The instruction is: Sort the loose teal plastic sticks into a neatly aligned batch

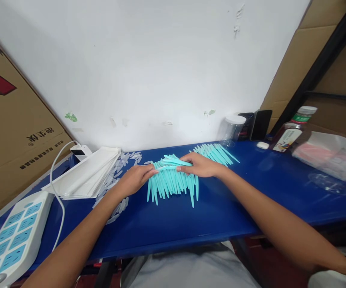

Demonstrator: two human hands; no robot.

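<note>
The main heap of slim, tapered turquoise plastic sticks (173,182) lies on the glossy blue table (215,220), and its sticks are set side by side, with many narrow ends pointing to the person. Directly above this heap, the right hand (201,165) is gripping a small bunch of the same turquoise sticks (177,161) between the thumb and the fingers, and the bunch is pointing across toward the other hand. The left hand (138,178), over the left edge of the heap, has its thumb and fingertips closed together on the end of one pale turquoise stick (163,168); how firm this pinch is, I cannot tell. To the right of the heap and a little behind it, a second group of turquoise sticks (216,154) lies in a row. To the left of the heap, many small translucent whitish strips (117,173) are scattered, and beyond them is a stack of white flat sheets or bags (83,176). Farther left of the heap is a white power strip with blue sockets (14,236). Well to the right of the heap stand a clear jar with a white lid (233,130) and a dark bottle with a white cap (293,128).
</note>
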